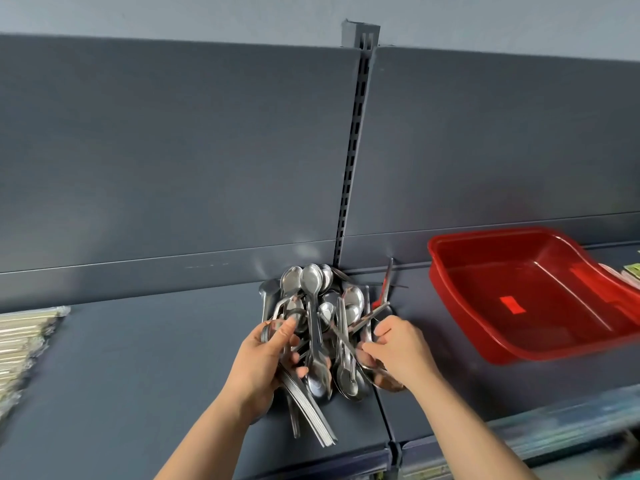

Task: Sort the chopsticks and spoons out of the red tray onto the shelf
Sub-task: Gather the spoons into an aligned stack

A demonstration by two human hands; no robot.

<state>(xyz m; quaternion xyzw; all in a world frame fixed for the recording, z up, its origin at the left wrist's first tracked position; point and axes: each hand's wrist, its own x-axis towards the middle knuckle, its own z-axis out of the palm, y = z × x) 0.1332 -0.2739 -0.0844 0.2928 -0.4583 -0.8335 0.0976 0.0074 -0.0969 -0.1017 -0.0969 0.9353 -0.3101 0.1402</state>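
A heap of steel spoons [317, 306] lies on the grey shelf [138, 358] near the slotted upright. My left hand [266, 362] grips a bundle of spoons by their handles, which stick out toward me below the hand. My right hand [398, 351] holds spoons at the right side of the heap, fingers curled round them. The red tray [450, 271] stands tilted on the shelf to the right, and I see nothing inside it except a red label. Packs of wrapped chopsticks [24, 341] lie at the far left of the shelf.
A slotted metal upright [353, 161] splits the grey back panel behind the spoons. A pair of red-handled scissors or tongs [384, 292] leans against the back just right of the heap. Some packets [632, 271] peek out behind the tray at the right edge.
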